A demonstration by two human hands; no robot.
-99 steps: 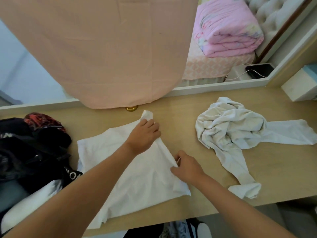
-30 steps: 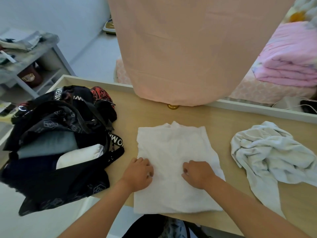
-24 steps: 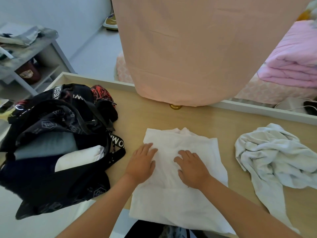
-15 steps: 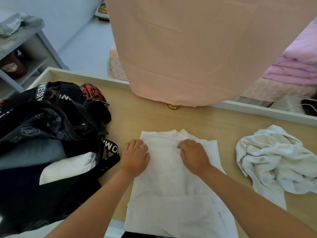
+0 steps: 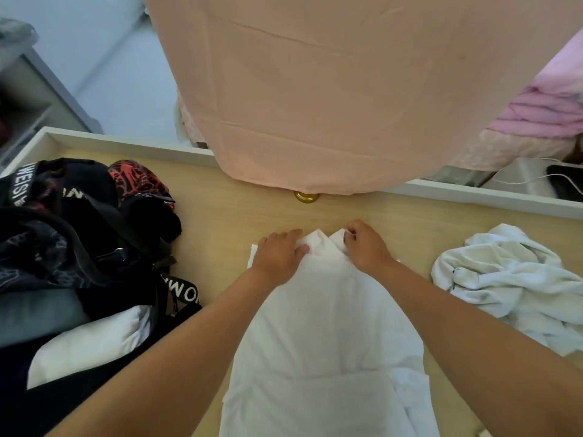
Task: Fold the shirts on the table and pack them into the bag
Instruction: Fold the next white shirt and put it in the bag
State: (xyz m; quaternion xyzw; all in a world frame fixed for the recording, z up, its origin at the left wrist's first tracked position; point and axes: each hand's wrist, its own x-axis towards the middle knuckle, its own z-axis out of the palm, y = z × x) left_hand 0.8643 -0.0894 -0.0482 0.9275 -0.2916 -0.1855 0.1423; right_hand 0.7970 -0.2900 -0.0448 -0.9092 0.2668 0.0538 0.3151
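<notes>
A: State of the grip?

B: Both holding cloth. Left hand (image 5: 277, 257) pinching the far edge of the white shirt (image 5: 328, 310) between thumb and fingers; right hand (image 5: 366, 247) curled round the corner next to it. Narrow pinches, with little fabric in either.

A: And the shirt itself?

B: Flat on the table (image 5: 239, 216), just right of the black bag (image 5: 88, 247), partly folded into a long panel. Looks like the start of a fold toward the near end.

A: Risks from here?

B: Plenty. Could lift only the top layer with so shallow a pinch, leaving the tucked layers behind and the fold opening. Could also end in a crooked crease if one side gets drawn faster than the other. Already bunched at the near corner, on the side away from the bag.

A: Anything about the bag?

B: Crowded: a folded white garment (image 5: 88, 345) inside, straps spilling toward the shirt. Easy to snag on the way in, or to crush the fold by stuffing.

A: Anything left over?

B: A crumpled shirt (image 5: 511, 279), far right of the bag, not yet folded.
</notes>
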